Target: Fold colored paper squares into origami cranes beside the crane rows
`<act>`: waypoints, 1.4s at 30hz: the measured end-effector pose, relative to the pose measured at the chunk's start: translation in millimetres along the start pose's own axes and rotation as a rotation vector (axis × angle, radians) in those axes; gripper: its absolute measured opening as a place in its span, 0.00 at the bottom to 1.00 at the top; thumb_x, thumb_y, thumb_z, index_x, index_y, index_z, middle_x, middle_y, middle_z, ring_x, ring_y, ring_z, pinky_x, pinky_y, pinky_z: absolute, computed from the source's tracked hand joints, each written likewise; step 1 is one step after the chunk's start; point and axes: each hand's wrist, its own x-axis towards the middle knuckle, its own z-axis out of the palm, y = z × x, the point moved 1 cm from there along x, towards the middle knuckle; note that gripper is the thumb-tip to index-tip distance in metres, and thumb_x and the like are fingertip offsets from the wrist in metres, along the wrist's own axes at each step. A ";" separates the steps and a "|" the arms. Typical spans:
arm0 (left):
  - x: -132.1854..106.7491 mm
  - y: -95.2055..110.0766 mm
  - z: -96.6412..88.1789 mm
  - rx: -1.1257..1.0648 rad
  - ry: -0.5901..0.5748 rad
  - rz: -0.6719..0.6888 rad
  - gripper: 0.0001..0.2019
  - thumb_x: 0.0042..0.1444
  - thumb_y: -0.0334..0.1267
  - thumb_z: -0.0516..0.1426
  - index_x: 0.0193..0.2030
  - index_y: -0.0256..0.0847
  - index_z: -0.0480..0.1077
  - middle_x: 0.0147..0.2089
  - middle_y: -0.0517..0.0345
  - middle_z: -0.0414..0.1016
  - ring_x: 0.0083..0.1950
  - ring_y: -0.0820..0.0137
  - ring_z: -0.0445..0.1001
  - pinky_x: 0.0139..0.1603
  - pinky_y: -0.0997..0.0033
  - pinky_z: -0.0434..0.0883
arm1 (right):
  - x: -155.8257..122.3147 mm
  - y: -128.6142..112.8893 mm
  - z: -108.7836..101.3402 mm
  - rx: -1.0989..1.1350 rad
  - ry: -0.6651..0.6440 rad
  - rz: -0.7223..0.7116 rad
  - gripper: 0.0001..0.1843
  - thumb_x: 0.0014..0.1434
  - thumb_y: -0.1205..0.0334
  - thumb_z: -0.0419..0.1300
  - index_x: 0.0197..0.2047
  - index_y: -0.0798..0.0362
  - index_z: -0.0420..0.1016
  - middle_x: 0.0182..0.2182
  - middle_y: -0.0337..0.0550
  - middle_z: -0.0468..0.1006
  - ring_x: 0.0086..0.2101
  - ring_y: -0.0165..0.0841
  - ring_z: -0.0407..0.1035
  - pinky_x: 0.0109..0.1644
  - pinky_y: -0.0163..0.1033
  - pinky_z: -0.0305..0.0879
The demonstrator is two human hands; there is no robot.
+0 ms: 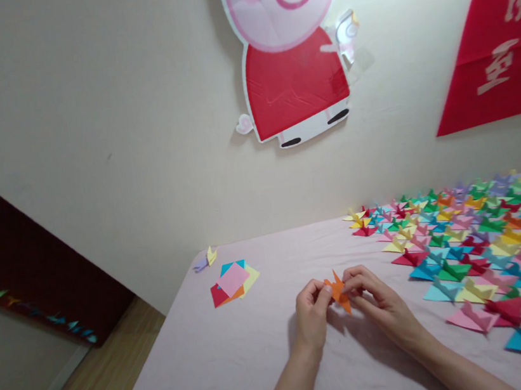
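An orange paper crane (pixel 339 294) is held up between my two hands, a little above the table cloth. My left hand (pixel 312 316) pinches its left side between thumb and fingers. On the other side, my right hand (pixel 377 301) has its fingertips closed on the crane's right part. One orange point sticks up and another points down; the folds under my fingertips are hidden. To the left of my hands lies a small fanned pile of square paper sheets (pixel 233 280), pink on top, with blue, yellow, red and orange edges showing.
Many folded paper cranes (pixel 498 247) in mixed colours stand in rows on the right of the table (pixel 192 370). A yellow and a purple crane (pixel 206 259) sit at the far left corner. Behind rises the wall with a pig cutout (pixel 299 87) and red banner (pixel 485 44).
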 end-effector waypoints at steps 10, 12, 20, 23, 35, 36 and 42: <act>-0.1 0.3 -0.9 0.021 -0.009 0.013 0.13 0.53 0.46 0.58 0.26 0.39 0.66 0.25 0.63 0.62 0.30 0.72 0.59 0.34 0.73 0.58 | 2.2 -3.4 2.3 -0.025 0.012 0.026 0.03 0.56 0.63 0.59 0.33 0.49 0.74 0.36 0.42 0.73 0.35 0.34 0.68 0.38 0.38 0.64; -0.3 -0.3 -0.8 0.025 -0.015 0.017 0.13 0.52 0.46 0.58 0.26 0.39 0.66 0.25 0.63 0.63 0.30 0.72 0.59 0.34 0.73 0.59 | 1.8 -1.6 2.7 0.008 0.016 0.070 0.04 0.56 0.60 0.61 0.32 0.50 0.74 0.35 0.42 0.74 0.34 0.34 0.68 0.37 0.38 0.64; -1.9 -2.3 0.4 0.032 -0.045 0.013 0.14 0.54 0.47 0.59 0.27 0.38 0.69 0.26 0.61 0.66 0.31 0.71 0.62 0.36 0.72 0.61 | -0.9 7.7 2.8 0.187 0.015 0.300 0.16 0.54 0.46 0.66 0.31 0.52 0.76 0.27 0.41 0.77 0.28 0.34 0.69 0.34 0.40 0.64; -3.0 -0.3 0.5 0.057 -0.059 0.011 0.14 0.54 0.48 0.59 0.27 0.37 0.69 0.26 0.61 0.67 0.31 0.71 0.62 0.35 0.72 0.60 | 0.7 7.2 1.8 0.210 0.024 0.324 0.18 0.52 0.45 0.67 0.29 0.53 0.76 0.25 0.40 0.77 0.27 0.34 0.69 0.34 0.41 0.64; -7.7 -0.5 5.4 0.226 -0.065 0.016 0.11 0.55 0.46 0.59 0.30 0.39 0.70 0.28 0.60 0.70 0.31 0.70 0.65 0.35 0.71 0.62 | 2.3 5.1 0.5 0.205 0.099 0.326 0.21 0.48 0.43 0.70 0.26 0.52 0.74 0.22 0.38 0.74 0.25 0.32 0.67 0.31 0.41 0.64; -7.7 -0.9 5.6 0.227 -0.065 0.017 0.11 0.55 0.45 0.59 0.30 0.39 0.70 0.28 0.60 0.70 0.31 0.70 0.65 0.35 0.71 0.62 | 2.3 5.6 0.5 0.201 0.100 0.328 0.21 0.48 0.43 0.70 0.26 0.52 0.73 0.23 0.38 0.74 0.25 0.33 0.67 0.31 0.41 0.65; -6.8 -5.3 5.3 0.231 -0.043 0.018 0.10 0.54 0.43 0.59 0.29 0.39 0.69 0.27 0.61 0.69 0.30 0.71 0.64 0.34 0.72 0.61 | 3.0 5.7 2.1 0.261 0.146 0.326 0.20 0.46 0.47 0.72 0.30 0.50 0.69 0.23 0.34 0.72 0.25 0.31 0.67 0.29 0.36 0.65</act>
